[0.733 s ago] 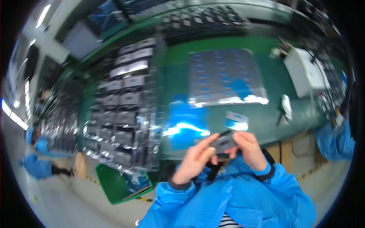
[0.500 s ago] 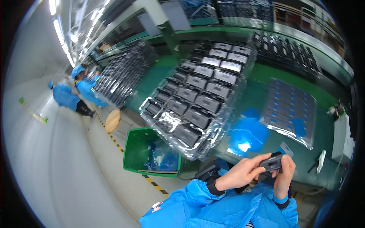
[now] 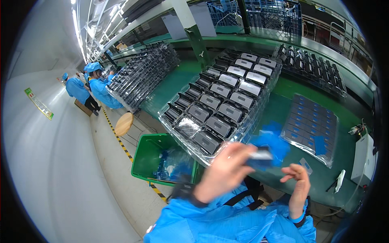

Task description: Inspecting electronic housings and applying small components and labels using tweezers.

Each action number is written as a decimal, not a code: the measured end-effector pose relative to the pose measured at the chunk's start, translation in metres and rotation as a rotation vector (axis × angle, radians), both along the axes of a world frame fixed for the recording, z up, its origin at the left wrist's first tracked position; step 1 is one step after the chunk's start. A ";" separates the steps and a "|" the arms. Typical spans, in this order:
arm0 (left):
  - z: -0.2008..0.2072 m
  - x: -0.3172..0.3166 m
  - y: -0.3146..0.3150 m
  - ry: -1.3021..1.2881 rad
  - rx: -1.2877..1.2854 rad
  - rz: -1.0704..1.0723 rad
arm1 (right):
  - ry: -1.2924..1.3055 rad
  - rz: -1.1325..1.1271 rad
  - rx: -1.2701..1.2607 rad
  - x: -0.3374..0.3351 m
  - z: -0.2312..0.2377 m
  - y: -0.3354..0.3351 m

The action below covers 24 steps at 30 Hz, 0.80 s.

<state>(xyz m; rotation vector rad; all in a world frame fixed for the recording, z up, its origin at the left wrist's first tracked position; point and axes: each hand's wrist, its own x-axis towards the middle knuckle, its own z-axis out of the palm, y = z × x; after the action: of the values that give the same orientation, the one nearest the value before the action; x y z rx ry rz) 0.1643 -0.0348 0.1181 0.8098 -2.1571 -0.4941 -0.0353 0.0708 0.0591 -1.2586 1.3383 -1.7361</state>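
My left hand [image 3: 225,168] is smeared by motion, its fingers closed on the end of a small dark grey box-shaped device [image 3: 260,158]. That device hangs over blue plastic film [image 3: 279,148] on the bench, just right of the tray's near end. My right hand [image 3: 299,182] holds nothing; its fingers are bent and apart, near a small pale card [image 3: 305,165]. A clear plastic tray [image 3: 178,135] carries rows of similar grey devices [image 3: 220,126]. One compartment [image 3: 189,125] near its front left has no device in it.
Right of the tray lies a bagged sheet of dark rectangular pieces [image 3: 310,125]. A green bin [image 3: 139,162] with plastic film stands below. Stacked trays [image 3: 142,75] rise at the far left, beside people in blue [image 3: 99,89]. A white box [image 3: 364,158] stands right.
My left hand has moved left and up toward the tray, taking the device along. My right hand has let go of the device and stays near the same place. The view has shifted slightly.
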 end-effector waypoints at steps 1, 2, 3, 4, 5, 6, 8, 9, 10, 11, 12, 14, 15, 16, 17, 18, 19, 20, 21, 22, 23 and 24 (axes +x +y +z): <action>0.009 0.022 -0.017 -0.018 -0.063 0.102 | 0.006 -0.071 0.009 -0.010 0.000 0.003; 0.019 0.044 -0.028 -0.011 -0.083 0.225 | 0.011 -0.132 0.017 -0.020 0.000 0.006; 0.024 0.068 -0.043 -0.032 -0.070 0.296 | -0.012 -0.163 0.071 -0.033 -0.001 0.011; 0.028 0.094 -0.053 -0.055 -0.061 0.382 | -0.056 -0.185 0.095 -0.043 -0.002 0.015; 0.032 0.114 -0.062 -0.124 -0.043 0.397 | -0.074 -0.190 0.127 -0.055 -0.006 0.019; 0.032 0.127 -0.074 -0.192 -0.023 0.403 | -0.093 -0.205 0.161 -0.067 -0.011 0.022; 0.028 0.149 -0.091 -0.320 0.064 0.359 | -0.074 -0.189 0.193 -0.084 -0.012 0.026; 0.025 0.152 -0.101 -0.396 0.094 0.289 | -0.052 -0.186 0.227 -0.089 -0.012 0.031; 0.024 0.152 -0.108 -0.395 0.103 0.270 | -0.049 -0.204 0.239 -0.092 -0.010 0.034; 0.023 0.152 -0.115 -0.420 0.106 0.229 | -0.024 -0.210 0.254 -0.095 -0.006 0.035; 0.022 0.150 -0.123 -0.445 0.109 0.182 | 0.000 -0.222 0.271 -0.097 -0.003 0.036; 0.022 0.146 -0.130 -0.503 0.089 0.158 | 0.004 -0.268 0.295 -0.099 0.002 0.039; 0.019 0.145 -0.135 -0.516 0.105 0.138 | 0.027 -0.283 0.308 -0.099 0.005 0.038; 0.019 0.145 -0.136 -0.533 0.120 0.125 | 0.048 -0.289 0.320 -0.102 0.007 0.038; 0.020 0.144 -0.136 -0.506 0.155 0.117 | 0.038 -0.292 0.325 -0.105 0.006 0.037; 0.022 0.145 -0.132 -0.497 0.180 0.130 | 0.043 -0.306 0.337 -0.107 0.006 0.034; 0.020 0.148 -0.133 -0.474 0.185 0.123 | 0.045 -0.294 0.336 -0.108 0.005 0.031; 0.019 0.149 -0.135 -0.451 0.192 0.119 | 0.047 -0.278 0.334 -0.109 0.005 0.029; 0.022 0.148 -0.134 -0.454 0.186 0.124 | 0.051 -0.273 0.333 -0.110 0.005 0.027; 0.024 0.144 -0.133 -0.454 0.189 0.121 | 0.052 -0.275 0.336 -0.110 0.007 0.027; 0.026 0.139 -0.132 -0.441 0.196 0.113 | 0.057 -0.279 0.340 -0.110 0.009 0.026; 0.026 0.134 -0.132 -0.428 0.205 0.108 | 0.062 -0.280 0.344 -0.109 0.009 0.024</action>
<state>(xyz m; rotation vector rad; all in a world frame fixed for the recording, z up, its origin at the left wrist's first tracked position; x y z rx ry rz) 0.2988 -0.1669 0.1445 1.2309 -2.4580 -0.5286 -0.1441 0.0951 0.0678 -0.9742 1.8311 -1.5621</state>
